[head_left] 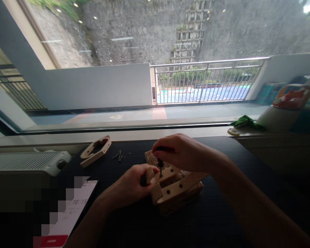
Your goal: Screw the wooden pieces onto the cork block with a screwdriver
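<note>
Screwdriver (pixel 160 163) stands nearly upright in the head camera's view, its dark handle wrapped from above by the right hand (pixel 184 151), fingers curled. Its tip points down to the far rail of a wooden frame (pixel 174 189) (whether a screw sits beneath it cannot be told).

The left hand (pixel 134 181), thumb and fingers pinched around the frame's left end, is the nearer of the two, in direct contact. From that hand the frame lies immediately to the right, on a wrapped block (pixel 151 158); its long axis runs rightward and slightly away, the far end reaching beneath the right forearm. Beyond the left hand, slightly to its left, loose screws (pixel 120 157) lie on a dark table (pixel 201 220), with a second frame (pixel 103 150) farther left. A phone (pixel 79 206) rests left of the left forearm.
</note>
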Tool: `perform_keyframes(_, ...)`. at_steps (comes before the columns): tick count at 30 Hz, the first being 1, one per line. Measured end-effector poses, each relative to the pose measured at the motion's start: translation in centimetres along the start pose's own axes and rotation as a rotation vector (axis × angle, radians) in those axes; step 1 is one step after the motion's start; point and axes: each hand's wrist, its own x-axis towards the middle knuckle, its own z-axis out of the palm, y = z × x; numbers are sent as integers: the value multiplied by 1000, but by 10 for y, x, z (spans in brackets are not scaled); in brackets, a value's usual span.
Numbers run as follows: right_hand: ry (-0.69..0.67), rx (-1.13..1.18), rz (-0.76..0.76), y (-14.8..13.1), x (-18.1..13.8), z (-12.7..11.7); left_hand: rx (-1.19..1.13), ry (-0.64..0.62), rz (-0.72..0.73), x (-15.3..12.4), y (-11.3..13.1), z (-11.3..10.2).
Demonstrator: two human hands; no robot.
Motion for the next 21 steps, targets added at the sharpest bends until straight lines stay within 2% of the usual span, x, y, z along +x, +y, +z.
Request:
perform_keyframes(4, 86, -84, 17, 2, 3, 6, 7, 17, 4, 1, -1, 1)
perform_keyframes(11, 140, -193, 65, -2, 4, 9, -3, -4, -12, 0, 1, -1)
perform_keyframes(17, -39, -55, 29, -7, -3, 2, 10, -3, -19, -1, 0, -1)
perform_keyframes(21, -77, -11, 13, -9, -3, 2, 19, 11, -29, 0, -3, 0)
